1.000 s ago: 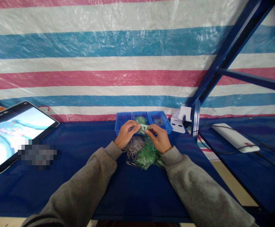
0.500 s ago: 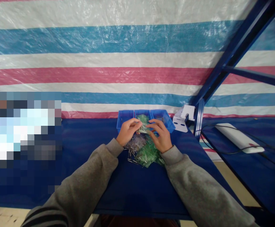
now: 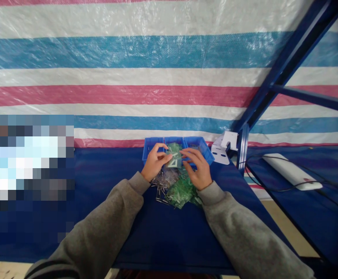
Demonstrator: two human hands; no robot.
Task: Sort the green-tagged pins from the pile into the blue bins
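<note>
Both my hands are raised over the far middle of a blue-covered table (image 3: 163,232). My left hand (image 3: 155,163) and my right hand (image 3: 197,167) together pinch a small green circuit board (image 3: 175,160) by its two ends. Under my wrists lies a pile of green boards (image 3: 182,190). To its left sits a heap of thin metal pins (image 3: 162,183). Just behind my fingers stands a row of blue plastic bins (image 3: 150,147), and the middle one holds more green boards.
A striped tarp (image 3: 128,77) hangs as a wall behind the table. A blue steel frame post (image 3: 243,145) rises at the right, with a white bracket (image 3: 224,145) beside it. A white flat device (image 3: 292,170) with a black cable lies on the neighbouring table. A blurred patch covers the left.
The small board between my fingers has turned, so its flat face now shows. Both hands have stayed in place over the pile.
</note>
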